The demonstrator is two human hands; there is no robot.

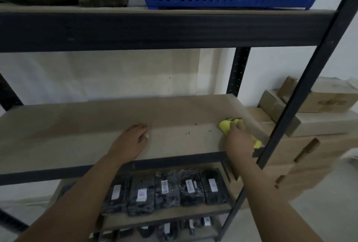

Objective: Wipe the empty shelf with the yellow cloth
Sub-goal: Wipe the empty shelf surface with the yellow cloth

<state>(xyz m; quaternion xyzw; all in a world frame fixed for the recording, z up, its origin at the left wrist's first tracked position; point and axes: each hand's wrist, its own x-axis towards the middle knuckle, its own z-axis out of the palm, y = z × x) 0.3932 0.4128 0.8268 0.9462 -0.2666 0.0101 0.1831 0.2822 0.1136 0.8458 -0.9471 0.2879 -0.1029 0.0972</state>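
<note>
Head view: right hand [239, 141] grips yellow cloth [225, 126] on shelf [77, 135].

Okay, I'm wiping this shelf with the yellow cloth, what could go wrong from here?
1. The crumbs lie near the front of the shelf; a forward sweep could drop them onto the labelled packs below.
2. The cloth under your right hand is near the post and might snag.
3. Your left hand rests flat, so its patch may get missed.
</note>
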